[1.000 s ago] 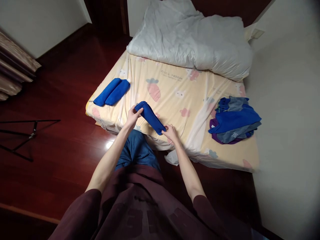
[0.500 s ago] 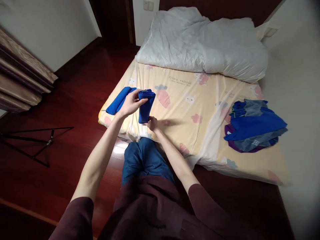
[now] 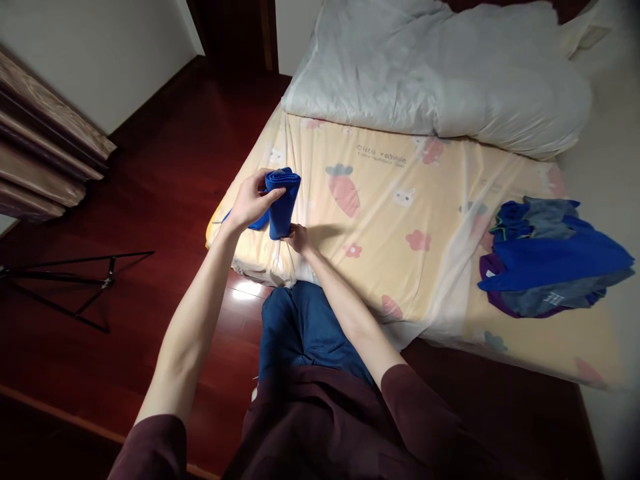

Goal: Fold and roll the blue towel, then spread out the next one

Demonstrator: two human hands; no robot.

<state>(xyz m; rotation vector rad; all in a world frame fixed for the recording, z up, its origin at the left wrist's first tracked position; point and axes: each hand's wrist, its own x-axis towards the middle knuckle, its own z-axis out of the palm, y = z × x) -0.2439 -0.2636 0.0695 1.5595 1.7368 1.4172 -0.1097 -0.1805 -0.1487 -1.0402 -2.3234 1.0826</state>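
Observation:
A folded blue cloth [image 3: 283,208] is held upright above the near left part of the bed, its rolled layers showing at the top. My left hand [image 3: 256,199] grips its upper left side, thumb across the front. At the bottom end, my right hand [image 3: 297,238] closes on the lower edge, fingers partly hidden. Behind my left hand, another blue folded cloth [image 3: 259,223] lies on the bed's left corner, mostly covered from view.
The bed [image 3: 370,193] has a yellow patterned sheet. A pile of blue, grey and purple clothes [image 3: 555,257] lies at its right. A grey-white quilt [image 3: 430,73] spans the far end. A black tripod [image 3: 75,273] stands on the floor at left.
The view has shifted, so the bed and clothes pile appear further right. My hands and the held cloth have moved left over the other blue cloth, now hiding more of it.

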